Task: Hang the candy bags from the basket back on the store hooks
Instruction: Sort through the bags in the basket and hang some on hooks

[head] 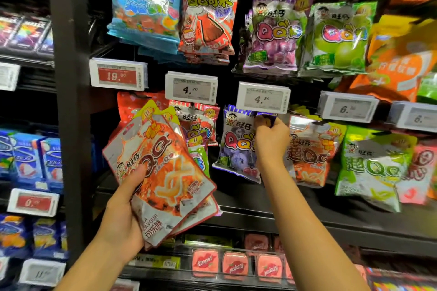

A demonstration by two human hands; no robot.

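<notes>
Shop aisle, candy bags [208, 14] on hooks, price tags [191, 87]

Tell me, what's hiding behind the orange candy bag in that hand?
Behind the front orange cola bag, gripped by the left hand, edges of at least one more similar bag peek out. Their fronts are covered. Farther back hang red bags.

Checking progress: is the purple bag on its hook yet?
Cannot tell: the right hand pinches the purple bag's top, hiding the hook.
</notes>
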